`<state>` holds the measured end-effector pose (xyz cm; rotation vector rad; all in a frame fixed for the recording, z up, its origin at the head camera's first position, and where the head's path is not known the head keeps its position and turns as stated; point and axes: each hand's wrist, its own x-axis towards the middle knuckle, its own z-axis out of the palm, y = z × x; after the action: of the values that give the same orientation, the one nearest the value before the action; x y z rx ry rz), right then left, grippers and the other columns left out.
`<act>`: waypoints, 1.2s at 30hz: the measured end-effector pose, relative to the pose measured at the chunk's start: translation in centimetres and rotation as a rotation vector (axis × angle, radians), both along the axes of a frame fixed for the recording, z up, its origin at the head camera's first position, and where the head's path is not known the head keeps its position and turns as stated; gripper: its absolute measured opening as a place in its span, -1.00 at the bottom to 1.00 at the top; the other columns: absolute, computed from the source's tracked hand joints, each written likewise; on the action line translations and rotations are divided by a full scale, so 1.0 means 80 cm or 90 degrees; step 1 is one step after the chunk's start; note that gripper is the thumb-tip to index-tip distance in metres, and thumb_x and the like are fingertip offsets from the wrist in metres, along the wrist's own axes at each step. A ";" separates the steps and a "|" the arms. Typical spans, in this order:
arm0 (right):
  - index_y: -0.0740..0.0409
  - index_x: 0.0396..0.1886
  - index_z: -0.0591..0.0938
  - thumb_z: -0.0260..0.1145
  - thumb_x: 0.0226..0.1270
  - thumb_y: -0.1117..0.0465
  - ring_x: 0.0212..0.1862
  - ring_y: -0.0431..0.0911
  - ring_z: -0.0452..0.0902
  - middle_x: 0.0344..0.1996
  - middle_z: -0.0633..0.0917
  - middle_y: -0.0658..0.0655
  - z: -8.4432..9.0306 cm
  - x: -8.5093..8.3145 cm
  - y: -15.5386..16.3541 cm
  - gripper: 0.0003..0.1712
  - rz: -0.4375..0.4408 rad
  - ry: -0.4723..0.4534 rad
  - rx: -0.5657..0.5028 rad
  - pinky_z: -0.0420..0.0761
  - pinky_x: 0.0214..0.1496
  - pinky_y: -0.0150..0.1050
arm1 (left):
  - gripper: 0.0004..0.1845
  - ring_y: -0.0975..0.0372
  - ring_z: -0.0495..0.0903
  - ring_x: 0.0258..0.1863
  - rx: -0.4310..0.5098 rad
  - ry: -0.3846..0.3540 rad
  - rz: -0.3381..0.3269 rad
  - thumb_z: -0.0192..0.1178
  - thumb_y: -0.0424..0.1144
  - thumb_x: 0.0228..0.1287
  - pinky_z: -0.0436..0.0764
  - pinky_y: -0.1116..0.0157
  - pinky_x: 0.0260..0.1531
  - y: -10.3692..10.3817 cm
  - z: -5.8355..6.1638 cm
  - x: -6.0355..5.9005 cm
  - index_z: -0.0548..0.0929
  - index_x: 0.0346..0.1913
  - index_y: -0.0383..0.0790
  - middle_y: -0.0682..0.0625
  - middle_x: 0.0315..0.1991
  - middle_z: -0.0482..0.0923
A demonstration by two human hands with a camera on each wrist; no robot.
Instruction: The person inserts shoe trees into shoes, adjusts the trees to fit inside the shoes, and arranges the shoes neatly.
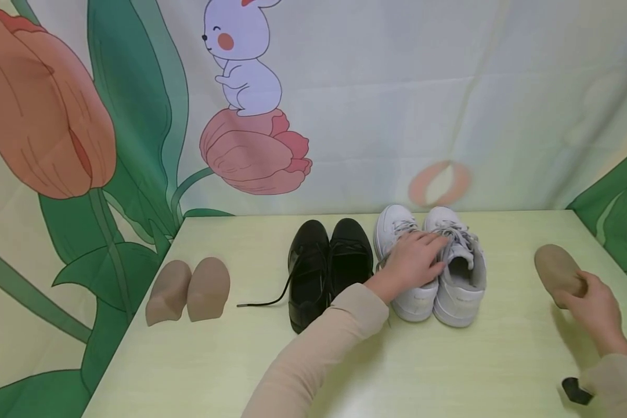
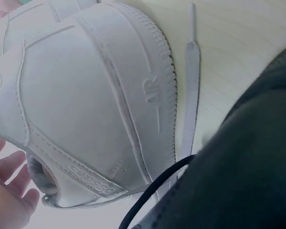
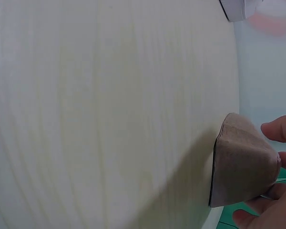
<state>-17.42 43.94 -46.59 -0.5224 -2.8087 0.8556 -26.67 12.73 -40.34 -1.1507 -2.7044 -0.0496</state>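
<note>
A pair of white sneakers, a left one (image 1: 414, 302) and a right one (image 1: 457, 307), stands on the table with toes toward the back. Over them lies my left hand (image 1: 415, 258), its fingers stretched across to the laces of the right sneaker. The left wrist view shows a white sneaker's side (image 2: 81, 95) close up, with loosely bent fingers (image 2: 12, 171) by its opening. At the table's right, my right hand (image 1: 595, 305) grips the rear end of a brown toe-shaped shoe insert (image 1: 556, 270). In the right wrist view that insert (image 3: 243, 167) casts a shadow on the table.
Black lace-up shoes (image 1: 308, 290) stand left of the sneakers, one lace (image 1: 263, 303) trailing out. Two more brown inserts (image 1: 209, 287) lie farther left. A small black object (image 1: 576, 391) shows by the right sleeve. A printed curtain (image 1: 355, 116) hangs behind the table (image 1: 507, 360).
</note>
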 end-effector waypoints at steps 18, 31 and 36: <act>0.52 0.22 0.08 0.04 0.15 0.26 0.03 0.47 0.13 0.06 0.21 0.65 -0.008 0.000 0.009 -0.31 -0.014 -0.027 0.017 0.19 -0.02 0.25 | -0.49 0.31 0.23 0.24 -0.041 -0.029 0.006 -0.08 0.08 0.25 0.17 0.35 0.22 0.017 0.004 0.001 0.23 0.26 0.10 0.20 0.25 0.26; 0.49 0.29 -0.17 0.10 0.20 -0.06 0.13 0.48 0.01 0.18 0.06 0.63 -0.015 0.002 0.016 -0.01 -0.042 -0.072 -0.039 0.12 0.08 0.27 | -0.43 0.31 0.21 0.25 -0.059 -0.056 0.026 -0.10 0.15 0.24 0.20 0.31 0.20 0.029 0.002 -0.003 0.16 0.29 0.13 0.20 0.27 0.21; 0.51 0.29 -0.20 0.04 0.19 -0.18 0.16 0.48 -0.02 0.21 0.01 0.60 -0.018 0.004 0.018 0.05 -0.075 -0.101 -0.040 0.10 0.12 0.25 | -0.42 0.32 0.22 0.24 -0.056 -0.071 0.029 -0.11 0.17 0.23 0.20 0.32 0.20 0.031 0.002 -0.005 0.16 0.29 0.14 0.22 0.26 0.22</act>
<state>-17.10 45.41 -48.07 -0.7896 -2.8633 0.9182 -27.09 15.17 -40.21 -1.1411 -2.8562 0.0137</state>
